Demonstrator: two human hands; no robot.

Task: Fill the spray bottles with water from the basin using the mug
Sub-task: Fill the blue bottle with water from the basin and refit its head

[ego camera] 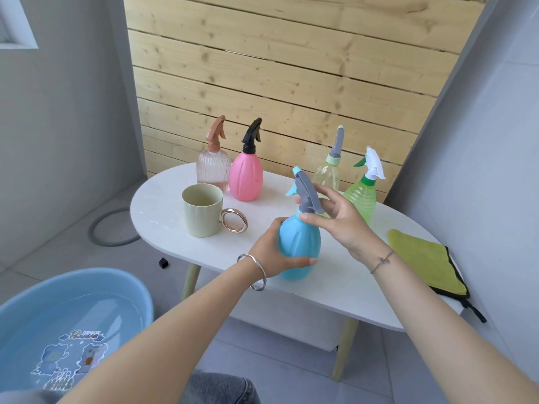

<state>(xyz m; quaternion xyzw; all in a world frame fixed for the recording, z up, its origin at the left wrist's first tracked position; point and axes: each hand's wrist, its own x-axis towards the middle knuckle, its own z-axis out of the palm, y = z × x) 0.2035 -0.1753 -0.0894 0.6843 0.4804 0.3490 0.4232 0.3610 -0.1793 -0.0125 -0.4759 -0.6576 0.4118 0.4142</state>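
Directions are read from the blue spray bottle [299, 246], with 12 o'clock pointing away from the wearer.

The blue spray bottle stands upright on the white oval table [163, 199], close to the near edge; its grey trigger head is fitted. The left hand [271, 252] wraps round the bottle's belly from 9 o'clock, thumb laid across the front low down; a silver bangle [256, 272] sits on that wrist. The right hand [335, 220] comes in from 3 o'clock and grips the trigger head, thumb on the collar, fingers curved behind it.

The mug [201, 211] stands at 10 o'clock, mouth up, ring handle turned toward the bottle; a strip of bare tabletop lies between them. A pink bottle [246, 179] and a clear ribbed bottle [213, 169] stand side by side at 11 o'clock, near the far edge. A pale yellow bottle [328, 176] at 12 o'clock and a green bottle [360, 196] at 1 o'clock stand just beyond the right hand. A yellow cloth [423, 258] lies at 3 o'clock, its black-trimmed corner overhanging the table's edge beside the grey wall.

The basin [96, 272] sits on the floor at 8 o'clock, below table level, holding water; open floor separates it from the table leg. Its base carries cartoon bear figures and a line of lettering; the lettering is too blurred to read.
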